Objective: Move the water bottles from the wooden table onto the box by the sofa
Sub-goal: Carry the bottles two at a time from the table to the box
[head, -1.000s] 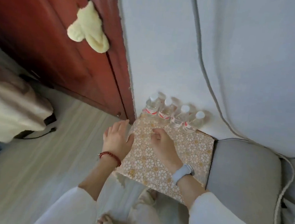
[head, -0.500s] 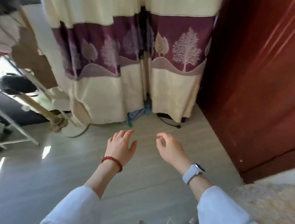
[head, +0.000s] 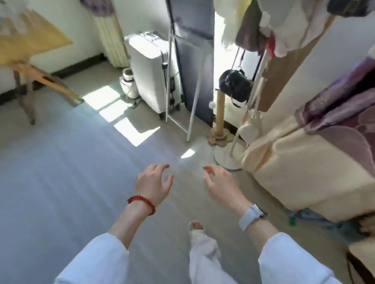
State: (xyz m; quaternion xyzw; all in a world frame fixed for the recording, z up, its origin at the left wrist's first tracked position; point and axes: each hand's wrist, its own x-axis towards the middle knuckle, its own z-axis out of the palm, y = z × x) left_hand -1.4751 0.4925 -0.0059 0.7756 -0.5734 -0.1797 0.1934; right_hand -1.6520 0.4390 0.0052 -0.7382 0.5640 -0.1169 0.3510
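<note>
Head view, looking down and forward across a room: wooden table (head: 26, 37) at far left, its yellow top tilted in frame by the wide lens, corner pointing right toward the middle of the room, splayed legs on the floor. Blurred pale shapes on that top, upper left, possibly water bottles (head: 10, 19), too smeared to tell their number or which way they point. Well apart from the table, low in the middle of the frame, left hand (head: 154, 184) and right hand (head: 220, 184), both empty, palms down, fingers spread and loosely curled, held over bare floor and touching nothing. Red bead bracelet (head: 142, 201) on the left wrist, pale watch (head: 251, 216) on the right, white sleeves below. One foot (head: 195, 226) forward between the arms. Grey floor (head: 44, 186) with bright sun patches near the centre. Beyond, a white suitcase (head: 149, 69) against the wall, a dark standing panel with white frame legs beside it, a clothes stand hung with garments, and cream-and-purple curtain (head: 339, 142) at right.
</note>
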